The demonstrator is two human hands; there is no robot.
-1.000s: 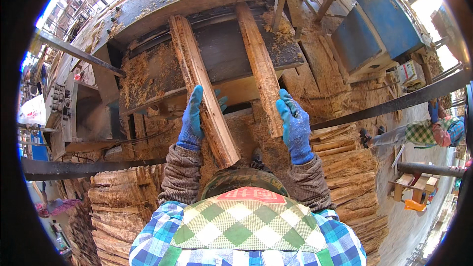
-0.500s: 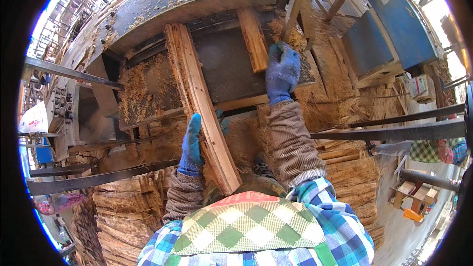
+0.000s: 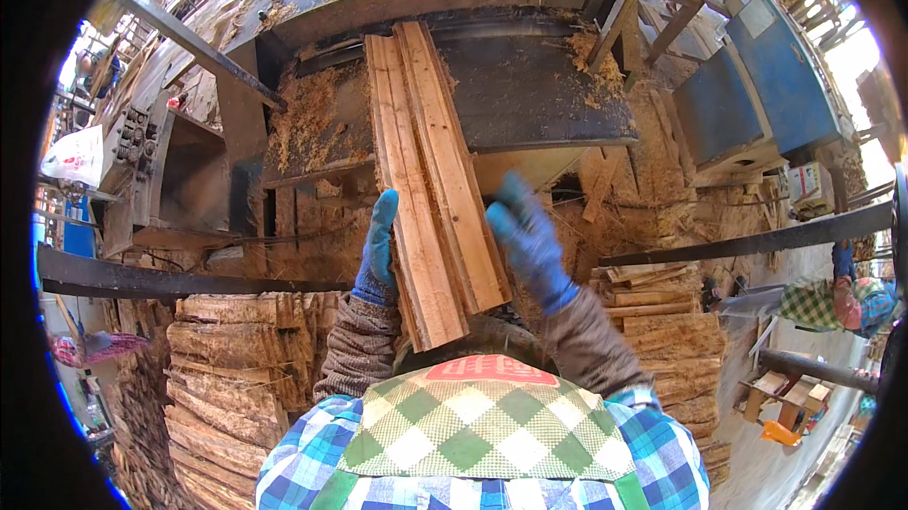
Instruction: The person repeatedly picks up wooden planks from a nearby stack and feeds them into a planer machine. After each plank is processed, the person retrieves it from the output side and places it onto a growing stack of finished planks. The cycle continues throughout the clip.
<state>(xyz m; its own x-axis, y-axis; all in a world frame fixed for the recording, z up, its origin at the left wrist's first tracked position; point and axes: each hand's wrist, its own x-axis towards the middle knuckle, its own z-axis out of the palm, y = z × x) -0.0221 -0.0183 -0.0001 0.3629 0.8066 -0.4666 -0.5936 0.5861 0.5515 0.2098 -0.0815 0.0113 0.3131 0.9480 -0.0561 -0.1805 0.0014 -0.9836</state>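
Two long, narrow wooden boards lie side by side, slanting from the dark metal machine bed (image 3: 539,85) toward my body. My left hand (image 3: 378,250), in a blue glove, holds the left board (image 3: 416,207) at its near part. The thumb stands along the outer edge; the other fingers are hidden under the wood. Close by the near right edge of the right board (image 3: 454,170) is my right hand (image 3: 532,243), also gloved in blue. It is blurred by motion, with its fingers stretched out and apart, and it holds nothing that I can see.
Sawdust (image 3: 317,118) covers the bed's left part. Rough slabs are stacked at left (image 3: 236,359) and right (image 3: 662,321). Dark metal bars (image 3: 189,276) cross on both sides. A blue cabinet (image 3: 724,99) stands at far right. Another person (image 3: 837,302) shows at the right edge.
The second board has come from the bed's far right to lie against the first. My right hand has moved nearer to me, off its end. The view has shifted slightly.
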